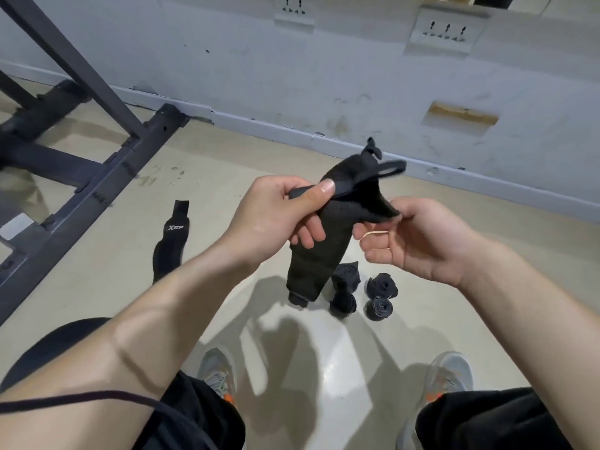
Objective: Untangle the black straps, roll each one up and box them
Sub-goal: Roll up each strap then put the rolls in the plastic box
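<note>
I hold a wide black strap (319, 254) in the air over the floor. My left hand (279, 219) grips its upper part, thumb pressed on a folded band. My right hand (415, 235) pinches the strap's right edge and has a thin tan rubber band (376, 233) at its fingers. A knotted end (373, 151) sticks up at the top, and the lower end hangs down. Several rolled black straps (363, 295) stand on the floor below. Another black strap with a white logo (172, 235) lies flat on the left.
A dark metal frame (97, 151) lies across the floor at the left. A grey wall with sockets (444, 30) runs along the back. My two shoes (451, 371) and black shorts are at the bottom. No box is in view.
</note>
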`<action>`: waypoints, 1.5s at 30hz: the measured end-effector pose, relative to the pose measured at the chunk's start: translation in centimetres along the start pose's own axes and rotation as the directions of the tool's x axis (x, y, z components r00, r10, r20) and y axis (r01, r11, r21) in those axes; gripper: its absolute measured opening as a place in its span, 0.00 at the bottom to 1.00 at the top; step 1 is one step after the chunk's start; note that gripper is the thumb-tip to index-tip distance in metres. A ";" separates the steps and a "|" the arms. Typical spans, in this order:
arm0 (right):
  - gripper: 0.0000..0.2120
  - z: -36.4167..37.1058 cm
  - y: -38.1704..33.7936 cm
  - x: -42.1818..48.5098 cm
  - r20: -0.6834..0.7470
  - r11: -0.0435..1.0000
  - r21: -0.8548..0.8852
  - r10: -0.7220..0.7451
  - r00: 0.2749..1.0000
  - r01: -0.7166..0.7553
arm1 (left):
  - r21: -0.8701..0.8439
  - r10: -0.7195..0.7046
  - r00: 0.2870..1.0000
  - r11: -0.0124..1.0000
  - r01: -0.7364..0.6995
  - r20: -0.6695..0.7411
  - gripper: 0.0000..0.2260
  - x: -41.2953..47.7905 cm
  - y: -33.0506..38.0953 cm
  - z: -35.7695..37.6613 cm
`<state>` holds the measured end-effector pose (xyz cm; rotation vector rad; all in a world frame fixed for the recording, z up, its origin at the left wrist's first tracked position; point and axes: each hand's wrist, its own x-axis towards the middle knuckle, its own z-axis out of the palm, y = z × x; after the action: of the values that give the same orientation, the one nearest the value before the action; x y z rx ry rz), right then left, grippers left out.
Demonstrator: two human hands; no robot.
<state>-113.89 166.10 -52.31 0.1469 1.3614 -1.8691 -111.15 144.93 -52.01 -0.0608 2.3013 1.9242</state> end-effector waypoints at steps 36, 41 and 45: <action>0.18 1.9 1.7 2.3 -0.188 0.932 -0.191 -0.342 0.921 0.307 | 0.101 0.208 0.830 0.978 -0.182 -0.517 0.17 1.7 -1.7 4.6; 0.20 2.2 1.9 2.7 -0.195 0.934 -0.175 -0.343 0.919 0.312 | 0.129 0.209 0.804 0.978 -0.164 -0.557 0.15 2.0 -1.8 5.1; 0.13 2.2 1.6 2.3 -0.063 0.874 -0.310 -0.410 0.910 0.373 | 0.127 0.212 0.813 0.977 -0.170 -0.542 0.14 2.2 -2.0 5.0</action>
<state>-113.58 162.87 -53.79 -0.1812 1.8503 -1.9784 -112.66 149.59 -55.15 -0.4568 2.8370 2.1342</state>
